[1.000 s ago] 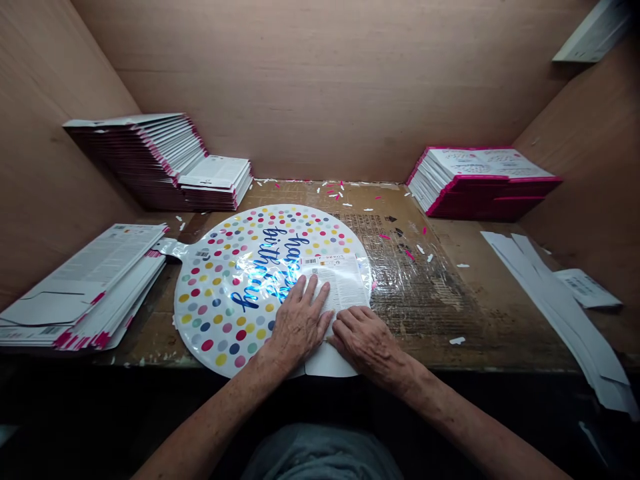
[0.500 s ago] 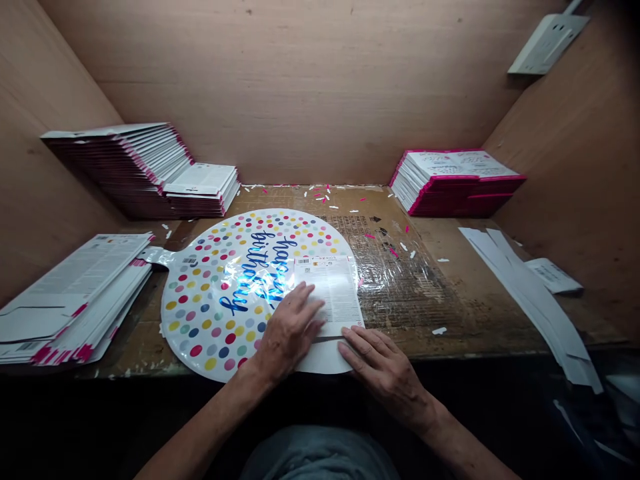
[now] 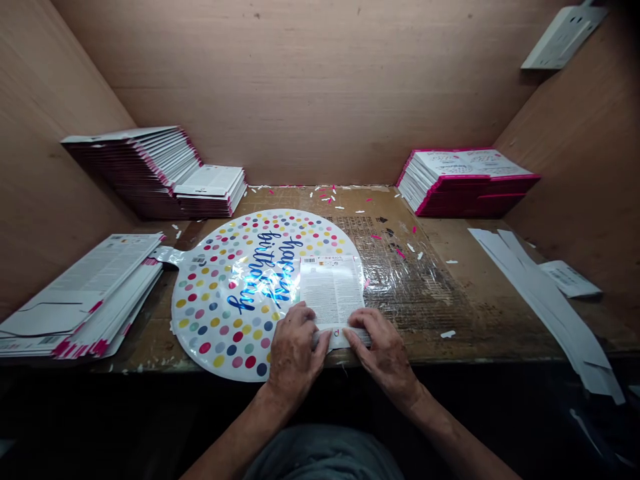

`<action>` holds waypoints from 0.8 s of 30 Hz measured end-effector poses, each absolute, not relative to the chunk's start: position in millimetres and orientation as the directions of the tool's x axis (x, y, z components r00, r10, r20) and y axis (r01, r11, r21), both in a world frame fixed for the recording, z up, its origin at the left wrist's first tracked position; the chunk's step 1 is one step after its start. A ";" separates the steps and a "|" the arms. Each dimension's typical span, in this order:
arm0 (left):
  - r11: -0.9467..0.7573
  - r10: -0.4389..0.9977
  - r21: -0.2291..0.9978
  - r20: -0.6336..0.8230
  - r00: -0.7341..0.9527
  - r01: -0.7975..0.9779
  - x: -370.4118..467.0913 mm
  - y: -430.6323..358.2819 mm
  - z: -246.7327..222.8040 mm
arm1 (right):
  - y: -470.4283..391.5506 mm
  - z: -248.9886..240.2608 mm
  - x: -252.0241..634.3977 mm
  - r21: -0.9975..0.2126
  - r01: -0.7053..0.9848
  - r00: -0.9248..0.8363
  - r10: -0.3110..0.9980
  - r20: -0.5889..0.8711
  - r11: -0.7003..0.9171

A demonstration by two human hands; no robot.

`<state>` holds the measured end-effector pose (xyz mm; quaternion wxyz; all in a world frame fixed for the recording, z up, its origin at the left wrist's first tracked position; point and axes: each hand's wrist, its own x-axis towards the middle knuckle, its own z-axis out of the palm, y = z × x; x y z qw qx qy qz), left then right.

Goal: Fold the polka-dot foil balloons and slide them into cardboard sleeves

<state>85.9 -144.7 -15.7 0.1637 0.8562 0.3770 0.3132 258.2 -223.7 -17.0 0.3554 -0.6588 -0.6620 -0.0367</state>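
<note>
On the near worktop [image 3: 425, 333], the left hand [image 3: 295, 350] and right hand [image 3: 384, 343] pinched a printed card [image 3: 331, 290] between fingers [image 3: 369, 315], over the right side of a dotted balloon [image 3: 213, 323], where uneven pressure risked skewing it.

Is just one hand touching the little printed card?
No, the left hand and the right hand are both touching the printed card.
</note>
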 end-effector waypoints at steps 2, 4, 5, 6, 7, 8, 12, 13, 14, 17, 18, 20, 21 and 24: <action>-0.588 0.808 0.510 0.412 0.421 0.628 94.2 -145.1 -20.8 | -226.5 -19.9 258.0 -0.275 0.949 0.023 0.832 0.554 0.157; -0.557 0.829 0.534 0.403 0.388 0.635 96.6 -146.1 -23.5 | -237.9 -22.9 263.2 -0.123 0.957 -0.153 0.818 0.554 0.262; -0.549 0.836 0.569 0.393 0.383 0.612 95.7 -147.3 -22.6 | -245.3 -23.5 267.1 -0.081 0.947 -0.216 0.804 0.554 0.311; -0.530 0.848 0.620 0.377 0.373 0.578 93.9 -149.1 -19.8 | -252.5 -23.1 271.1 -0.064 0.938 -0.247 0.787 0.566 0.340; -0.490 0.870 0.685 0.347 0.350 0.540 91.4 -151.4 -14.9 | -258.5 -21.6 274.6 -0.068 0.933 -0.248 0.768 0.591 0.354; -0.419 0.903 0.760 0.292 0.314 0.497 88.6 -154.1 -8.4 | -262.4 -18.9 277.1 -0.088 0.928 -0.232 0.749 0.621 0.361; 0.120 0.943 0.975 -0.171 0.284 0.186 81.8 -160.8 22.0 | -250.3 -2.6 270.9 -0.190 0.897 -0.142 0.667 0.731 0.399; 0.251 0.908 0.965 -0.263 0.327 0.079 82.0 -160.1 27.0 | -241.3 0.9 265.8 -0.193 0.886 -0.150 0.654 0.741 0.422; 0.348 0.879 0.937 -0.318 0.355 -0.022 82.9 -158.3 30.1 | -231.0 3.6 259.9 -0.191 0.879 -0.163 0.651 0.741 0.437; 0.464 0.872 0.856 -0.396 0.287 -0.227 86.4 -147.2 29.5 | -200.2 8.0 240.6 -0.198 0.894 -0.153 0.689 0.708 0.402; 0.465 0.879 0.846 -0.406 0.251 -0.261 86.8 -142.5 27.1 | -191.5 8.7 234.5 -0.211 0.903 -0.131 0.707 0.695 0.374; 0.437 0.899 0.851 -0.398 0.184 -0.293 85.7 -133.9 21.7 | -177.3 10.0 223.8 -0.238 0.909 -0.105 0.740 0.664 0.343; 0.411 0.911 0.861 -0.382 0.154 -0.300 84.2 -130.2 19.1 | -171.3 11.1 219.2 -0.247 0.908 -0.109 0.760 0.640 0.338; 0.350 0.936 0.887 -0.340 0.086 -0.300 77.8 -122.7 13.8 | -154.5 17.4 208.7 -0.245 0.915 -0.149 0.834 0.532 0.320</action>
